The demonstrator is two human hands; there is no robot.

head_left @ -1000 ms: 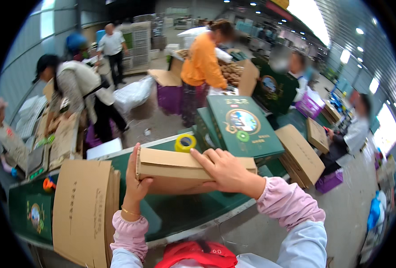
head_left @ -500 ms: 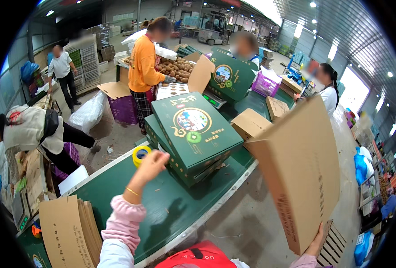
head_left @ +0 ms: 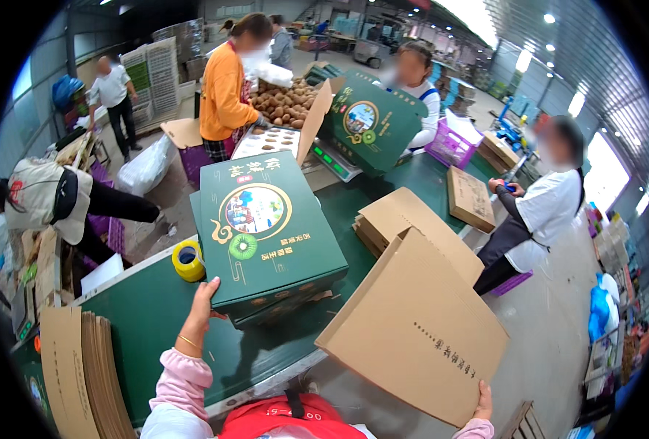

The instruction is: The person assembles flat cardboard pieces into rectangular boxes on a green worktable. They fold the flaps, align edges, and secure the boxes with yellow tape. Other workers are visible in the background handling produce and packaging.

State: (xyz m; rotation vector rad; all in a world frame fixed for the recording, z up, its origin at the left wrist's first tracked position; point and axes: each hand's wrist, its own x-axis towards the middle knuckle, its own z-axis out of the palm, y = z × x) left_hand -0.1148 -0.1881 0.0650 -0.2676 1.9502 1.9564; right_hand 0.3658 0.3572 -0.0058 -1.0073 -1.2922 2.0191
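Green gift box [head_left: 266, 227] — brown carton [head_left: 416, 333], yellow tape [head_left: 188, 261].

A yellow roll of tape [head_left: 188, 260] lies left of the stacked green printed gift boxes [head_left: 266, 227]; a flat brown cardboard carton [head_left: 419, 333] is right of them.

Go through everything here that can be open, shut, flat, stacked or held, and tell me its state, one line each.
Left hand: open, fingertips on the green gift box's near corner.
Right hand: gripping the brown carton's lower corner.
Brown carton: closed, tilted, held off the table.
Green gift box: lid shut, on top of a stack.
Yellow tape roll: lying flat on the table.
Flattened cartons: stacked on edge.
Far green box: lid raised.
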